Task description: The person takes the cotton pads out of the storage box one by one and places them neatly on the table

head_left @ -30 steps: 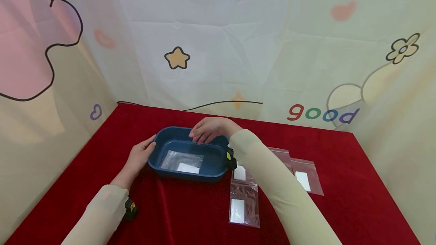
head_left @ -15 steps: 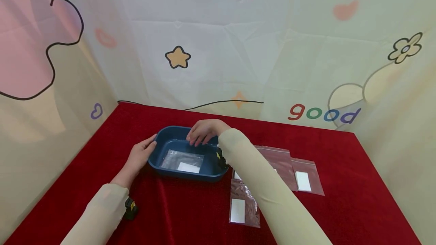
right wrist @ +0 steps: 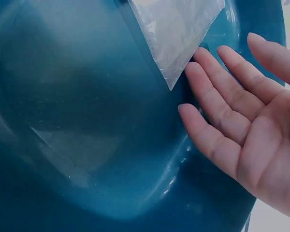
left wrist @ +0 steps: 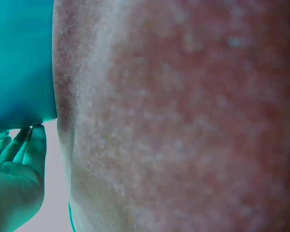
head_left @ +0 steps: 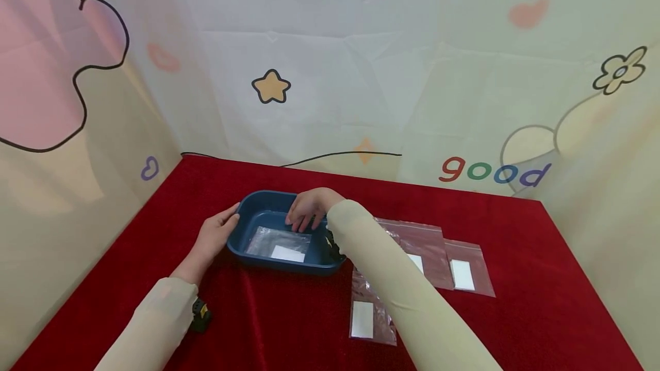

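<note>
A blue plastic basin (head_left: 286,266) stands on the red cloth, left of the middle. In it lies a clear zip bag (head_left: 278,239) with a white label. My left hand (head_left: 211,236) holds the basin's left side, thumb and fingers at the rim; in the left wrist view its fingertips meet the blue wall. My right hand (head_left: 311,209) reaches over the far right side into the basin, fingers loosely spread and holding nothing. Up close in the right wrist view, the fingertips are beside the bag's edge (right wrist: 179,53); whether they touch it I cannot tell.
Several more clear zip bags (head_left: 428,251) with white labels lie on the cloth right of the basin, partly covered by my right forearm (head_left: 407,291). One labelled bag (head_left: 373,319) lies nearer me. A printed curtain (head_left: 330,102) stands behind the table (head_left: 536,302).
My right hand has sunk lower into the basin, and its forearm has shifted left, baring more of the bags on the right. The left hand stays on the rim.
</note>
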`<act>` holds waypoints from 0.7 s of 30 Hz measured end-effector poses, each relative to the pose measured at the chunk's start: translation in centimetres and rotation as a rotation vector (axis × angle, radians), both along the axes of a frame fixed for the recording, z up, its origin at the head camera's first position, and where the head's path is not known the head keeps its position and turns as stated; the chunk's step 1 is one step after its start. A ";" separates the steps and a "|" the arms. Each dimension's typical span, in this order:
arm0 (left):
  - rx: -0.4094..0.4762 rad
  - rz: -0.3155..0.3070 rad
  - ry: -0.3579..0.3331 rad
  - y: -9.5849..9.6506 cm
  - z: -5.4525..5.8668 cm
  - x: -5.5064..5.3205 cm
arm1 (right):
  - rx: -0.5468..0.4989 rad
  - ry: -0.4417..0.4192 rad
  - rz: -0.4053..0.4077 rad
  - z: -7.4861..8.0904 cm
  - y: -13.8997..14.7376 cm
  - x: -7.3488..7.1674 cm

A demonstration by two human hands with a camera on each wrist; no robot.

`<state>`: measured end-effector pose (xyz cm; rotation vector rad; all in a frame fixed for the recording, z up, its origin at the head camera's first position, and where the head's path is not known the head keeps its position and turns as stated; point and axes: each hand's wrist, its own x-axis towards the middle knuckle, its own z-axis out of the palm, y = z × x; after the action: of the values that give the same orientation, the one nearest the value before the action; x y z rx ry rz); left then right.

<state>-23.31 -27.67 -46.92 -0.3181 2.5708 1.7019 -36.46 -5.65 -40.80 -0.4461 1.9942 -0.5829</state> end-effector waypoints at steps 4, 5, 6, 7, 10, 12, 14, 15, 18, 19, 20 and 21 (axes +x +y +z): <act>-0.001 0.001 -0.007 0.0 0.0 0.1 | 0.019 0.000 0.008 0.0 -0.1 0.2; -0.001 0.001 -0.007 0.0 0.0 0.1 | 0.022 -0.004 0.007 0.0 -0.2 0.2; -0.001 0.001 -0.006 0.0 0.0 0.1 | 0.025 -0.009 0.004 0.0 -0.2 0.2; -0.002 0.000 -0.004 0.0 0.0 0.1 | 0.027 -0.015 0.002 0.0 -0.3 0.2; 0.000 -0.003 0.003 -0.1 0.0 0.1 | 0.038 -0.030 0.004 -0.1 -0.5 0.3; 0.004 -0.005 0.007 -0.1 -0.1 0.1 | 0.047 -0.028 0.019 0.0 -0.6 0.4; 0.007 -0.006 0.011 -0.1 -0.1 0.1 | 0.054 -0.023 0.039 0.0 -0.8 0.4; 0.007 -0.007 0.011 -0.1 -0.1 0.1 | 0.057 -0.019 0.049 0.0 -0.9 0.4; 0.008 -0.004 0.014 -0.1 -0.1 0.1 | 0.067 -0.002 0.074 -0.1 -1.2 0.5; 0.008 -0.004 0.014 -0.1 0.0 0.1 | 0.071 0.001 0.076 -0.1 -1.3 0.5; 0.007 -0.003 0.013 -0.1 0.0 0.1 | 0.074 0.004 0.074 -0.1 -1.3 0.6; 0.008 -0.004 0.012 -0.1 0.0 0.1 | 0.076 0.004 0.068 -0.1 -1.4 0.6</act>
<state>-23.22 -27.76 -46.95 -0.3034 2.5710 1.7173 -35.87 -7.06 -40.93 -0.4673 1.9900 -0.4624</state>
